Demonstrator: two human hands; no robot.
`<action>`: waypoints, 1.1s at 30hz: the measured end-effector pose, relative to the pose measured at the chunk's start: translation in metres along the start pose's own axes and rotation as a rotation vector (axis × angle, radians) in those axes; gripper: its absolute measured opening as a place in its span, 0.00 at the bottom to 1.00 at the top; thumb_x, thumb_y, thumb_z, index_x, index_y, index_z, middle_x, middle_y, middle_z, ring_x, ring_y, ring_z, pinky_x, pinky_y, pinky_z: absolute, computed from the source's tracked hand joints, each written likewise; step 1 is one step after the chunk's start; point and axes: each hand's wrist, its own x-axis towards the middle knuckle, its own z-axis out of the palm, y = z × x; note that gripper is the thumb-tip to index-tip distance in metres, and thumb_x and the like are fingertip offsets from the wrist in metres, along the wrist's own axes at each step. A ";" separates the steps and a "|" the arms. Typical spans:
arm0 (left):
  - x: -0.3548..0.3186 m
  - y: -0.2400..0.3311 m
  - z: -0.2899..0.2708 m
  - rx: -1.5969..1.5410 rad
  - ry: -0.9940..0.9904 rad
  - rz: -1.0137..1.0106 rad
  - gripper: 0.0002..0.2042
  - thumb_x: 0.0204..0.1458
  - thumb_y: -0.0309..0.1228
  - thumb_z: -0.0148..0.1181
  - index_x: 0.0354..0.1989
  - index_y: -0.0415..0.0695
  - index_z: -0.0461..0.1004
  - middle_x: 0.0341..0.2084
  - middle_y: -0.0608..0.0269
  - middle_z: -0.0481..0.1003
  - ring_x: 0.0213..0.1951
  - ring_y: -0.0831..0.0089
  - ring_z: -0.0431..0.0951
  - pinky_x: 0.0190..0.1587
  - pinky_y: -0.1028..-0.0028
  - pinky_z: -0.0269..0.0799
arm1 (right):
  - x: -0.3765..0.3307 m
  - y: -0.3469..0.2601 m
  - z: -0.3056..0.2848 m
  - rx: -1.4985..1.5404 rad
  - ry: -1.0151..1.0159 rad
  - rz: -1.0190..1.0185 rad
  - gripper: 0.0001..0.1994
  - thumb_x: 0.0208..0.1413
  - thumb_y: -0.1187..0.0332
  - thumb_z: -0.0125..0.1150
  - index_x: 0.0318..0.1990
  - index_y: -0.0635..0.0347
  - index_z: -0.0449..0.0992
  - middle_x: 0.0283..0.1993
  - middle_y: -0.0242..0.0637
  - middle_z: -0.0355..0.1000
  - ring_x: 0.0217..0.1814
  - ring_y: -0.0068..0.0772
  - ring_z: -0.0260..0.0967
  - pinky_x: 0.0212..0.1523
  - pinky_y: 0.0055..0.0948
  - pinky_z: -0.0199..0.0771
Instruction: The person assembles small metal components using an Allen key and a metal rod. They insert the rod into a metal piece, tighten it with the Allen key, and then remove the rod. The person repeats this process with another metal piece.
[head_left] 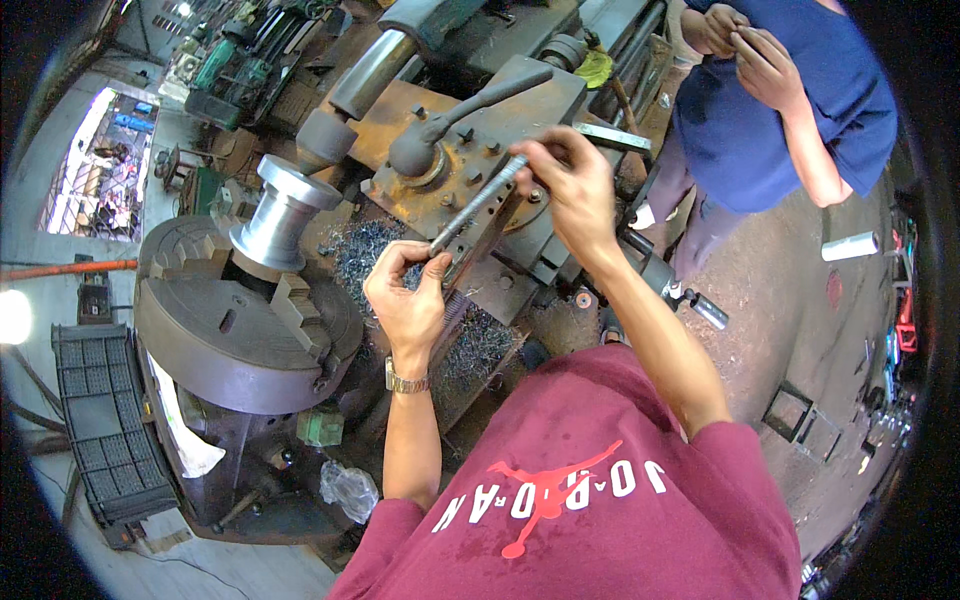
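A slim grey metal rod (pixel 478 204) slants between my two hands over the lathe's tool post. My left hand (pixel 408 305) pinches its lower end between thumb and fingers, with a watch on that wrist. Around the upper end, the fingers of my right hand (pixel 575 195) are closed. Beneath the rod, the rusty tool post (pixel 420 205) carries a ball-ended clamping lever (pixel 495 95). To the left, a shiny spool-shaped metal workpiece (pixel 275 225) sits in the jaws of the large lathe chuck (pixel 240 345), its far end against the tailstock centre (pixel 325 140).
Metal shavings (pixel 480 345) lie below the tool post. A person in a blue shirt (pixel 775 120) stands at the far right, hands together. A dark grated panel (pixel 105 420) is beside the chuck, and a clear plastic bag (pixel 349 490) lies below it. A white cylinder (pixel 850 246) shows at right.
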 end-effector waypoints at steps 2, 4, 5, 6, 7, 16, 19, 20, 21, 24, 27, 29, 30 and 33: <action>-0.001 0.000 0.002 -0.065 0.000 -0.046 0.09 0.46 0.16 0.71 0.27 0.34 0.73 0.27 0.63 0.76 0.32 0.76 0.75 0.39 0.76 0.72 | 0.027 0.005 0.013 -0.029 -0.071 0.042 0.08 0.64 0.73 0.62 0.43 0.71 0.76 0.39 0.41 0.79 0.31 0.22 0.74 0.32 0.23 0.77; -0.001 0.001 0.003 -0.082 0.003 -0.073 0.10 0.47 0.16 0.71 0.27 0.35 0.71 0.28 0.63 0.75 0.33 0.76 0.74 0.40 0.76 0.71 | 0.040 0.006 0.020 -0.007 -0.133 0.047 0.07 0.63 0.74 0.64 0.42 0.71 0.76 0.35 0.40 0.79 0.28 0.22 0.74 0.30 0.23 0.78; 0.000 0.001 0.002 -0.092 0.002 -0.071 0.10 0.47 0.16 0.71 0.27 0.35 0.71 0.28 0.63 0.75 0.33 0.76 0.74 0.40 0.76 0.71 | 0.045 0.007 0.022 0.007 -0.154 0.050 0.07 0.62 0.74 0.64 0.42 0.71 0.77 0.35 0.40 0.79 0.28 0.21 0.74 0.29 0.23 0.78; 0.000 0.000 0.002 -0.100 0.004 -0.069 0.10 0.47 0.16 0.71 0.27 0.35 0.71 0.28 0.63 0.75 0.33 0.76 0.74 0.40 0.76 0.70 | 0.047 0.006 0.022 0.034 -0.193 0.047 0.07 0.62 0.75 0.64 0.42 0.71 0.77 0.35 0.40 0.79 0.28 0.21 0.74 0.29 0.23 0.78; 0.000 0.000 0.001 -0.109 0.009 -0.071 0.10 0.47 0.16 0.71 0.27 0.35 0.71 0.28 0.63 0.75 0.33 0.76 0.74 0.40 0.77 0.70 | 0.048 0.007 0.022 0.033 -0.187 0.069 0.07 0.62 0.74 0.64 0.42 0.71 0.77 0.35 0.40 0.79 0.28 0.21 0.74 0.29 0.23 0.77; 0.000 0.001 -0.002 -0.085 -0.023 -0.085 0.10 0.47 0.15 0.70 0.27 0.35 0.71 0.28 0.63 0.73 0.32 0.76 0.72 0.39 0.77 0.68 | 0.048 0.007 0.022 0.077 -0.181 0.096 0.08 0.63 0.71 0.65 0.42 0.69 0.78 0.38 0.40 0.80 0.31 0.22 0.75 0.30 0.22 0.75; 0.001 0.000 -0.004 -0.142 -0.039 -0.096 0.11 0.47 0.15 0.70 0.27 0.35 0.71 0.28 0.63 0.74 0.32 0.76 0.72 0.39 0.76 0.68 | 0.038 -0.001 0.020 0.150 -0.184 0.053 0.08 0.63 0.71 0.65 0.43 0.69 0.78 0.38 0.40 0.80 0.31 0.22 0.75 0.30 0.21 0.75; 0.001 -0.001 -0.005 -0.121 -0.038 -0.068 0.11 0.46 0.15 0.71 0.27 0.35 0.71 0.28 0.63 0.74 0.33 0.76 0.72 0.39 0.76 0.68 | 0.034 -0.003 0.019 0.161 -0.172 0.044 0.08 0.64 0.71 0.64 0.43 0.68 0.78 0.38 0.40 0.80 0.31 0.21 0.75 0.30 0.21 0.75; 0.001 -0.001 -0.006 -0.091 -0.041 -0.045 0.11 0.46 0.15 0.71 0.27 0.35 0.71 0.28 0.63 0.74 0.33 0.76 0.72 0.39 0.76 0.68 | 0.031 -0.005 0.018 0.143 -0.145 0.053 0.08 0.64 0.71 0.64 0.43 0.68 0.78 0.38 0.40 0.80 0.31 0.21 0.75 0.30 0.21 0.75; 0.001 0.002 -0.005 -0.074 -0.041 -0.023 0.11 0.46 0.15 0.71 0.27 0.35 0.70 0.28 0.63 0.74 0.33 0.75 0.73 0.40 0.76 0.69 | 0.029 -0.004 0.022 0.169 -0.135 0.052 0.08 0.64 0.70 0.64 0.42 0.68 0.78 0.38 0.39 0.80 0.30 0.20 0.74 0.30 0.21 0.75; 0.005 0.012 -0.003 -0.252 -0.011 -0.036 0.11 0.48 0.17 0.71 0.28 0.35 0.70 0.29 0.63 0.73 0.33 0.76 0.72 0.39 0.78 0.69 | 0.038 0.000 0.033 0.241 -0.136 0.061 0.08 0.64 0.69 0.65 0.42 0.67 0.77 0.38 0.39 0.80 0.29 0.19 0.73 0.29 0.20 0.74; 0.006 0.022 -0.002 -0.563 0.041 -0.039 0.12 0.49 0.18 0.72 0.29 0.35 0.70 0.29 0.63 0.72 0.33 0.77 0.72 0.39 0.78 0.69 | 0.044 -0.002 0.040 0.333 -0.092 0.118 0.09 0.64 0.69 0.64 0.43 0.66 0.77 0.38 0.38 0.79 0.29 0.19 0.72 0.29 0.19 0.73; 0.009 0.026 -0.009 -0.426 0.043 0.046 0.11 0.52 0.20 0.71 0.31 0.35 0.70 0.29 0.64 0.71 0.34 0.78 0.72 0.39 0.79 0.69 | 0.046 -0.006 0.042 0.274 -0.097 0.089 0.09 0.65 0.68 0.63 0.45 0.66 0.77 0.37 0.36 0.79 0.29 0.17 0.72 0.29 0.19 0.73; 0.019 0.030 -0.027 -0.285 -0.090 0.048 0.09 0.54 0.20 0.69 0.33 0.36 0.71 0.31 0.64 0.74 0.36 0.78 0.75 0.41 0.78 0.71 | 0.035 -0.027 0.039 0.319 -0.176 -0.111 0.09 0.66 0.67 0.61 0.46 0.65 0.75 0.39 0.37 0.78 0.31 0.17 0.72 0.30 0.19 0.73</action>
